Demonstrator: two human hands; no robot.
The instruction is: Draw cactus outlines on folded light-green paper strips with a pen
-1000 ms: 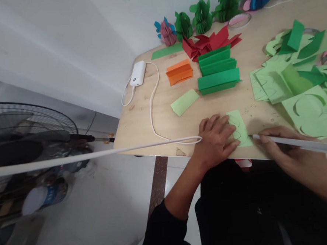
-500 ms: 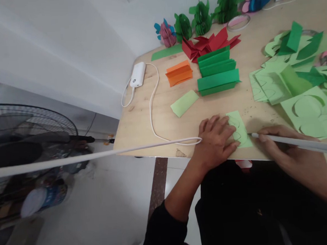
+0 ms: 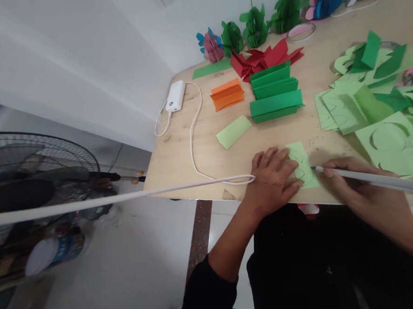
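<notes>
My left hand (image 3: 273,180) lies flat with its fingers stretched over the left part of a small light green paper (image 3: 308,178), pressing it to the table near the front edge. Curved pencil-like lines show on the uncovered part of the paper. In my right hand (image 3: 373,200) is a slim white pen (image 3: 372,177), gripped between thumb and fingers. Its dark tip is at the paper's right edge; whether it touches cannot be made out. A white cable (image 3: 191,141) loops up to my left wrist.
Folded green paper (image 3: 276,104), orange paper (image 3: 227,95), red paper (image 3: 263,60) and a light green piece (image 3: 233,132) lie ahead. Cut green sheets (image 3: 387,136) pile up at right. A white power bank (image 3: 176,95) sits at left; a floor fan (image 3: 36,183) stands beyond the table.
The pen tip has shifted very slightly left and up at the paper's right edge. My left hand stays put on the paper.
</notes>
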